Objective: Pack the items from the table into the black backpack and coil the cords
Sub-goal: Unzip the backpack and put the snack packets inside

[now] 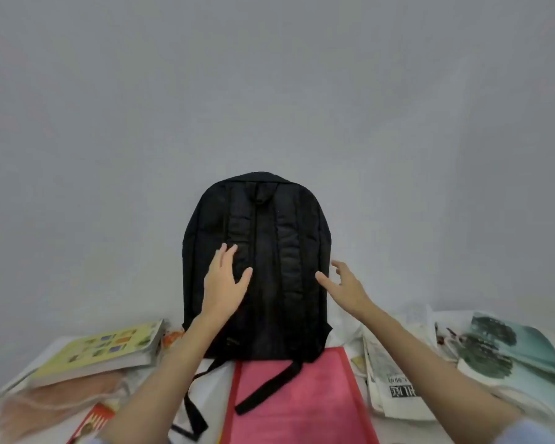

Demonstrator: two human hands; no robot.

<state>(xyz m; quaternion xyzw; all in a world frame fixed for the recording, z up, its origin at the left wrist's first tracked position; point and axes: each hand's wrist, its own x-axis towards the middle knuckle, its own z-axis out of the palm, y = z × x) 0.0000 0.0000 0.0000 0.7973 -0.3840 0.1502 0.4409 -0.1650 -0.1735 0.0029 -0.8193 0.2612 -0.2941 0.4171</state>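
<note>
The black backpack (263, 251) stands upright against the wall, its strap side facing me and its zip shut. My left hand (226, 278) lies flat on its left shoulder strap, fingers spread. My right hand (345, 285) hovers open at the backpack's right edge, holding nothing. A pink folder with a red border (305, 398) lies in front of the backpack, with one strap end resting on it. A thick yellow-green book (106, 350) sits to the left. No cords are visible.
Folded newspapers (394, 379) and a large open picture magazine (500, 354) lie on the right. A peach-coloured sheet (55, 402) and a red-covered book (93, 424) lie at the lower left. The grey wall rises just behind the table.
</note>
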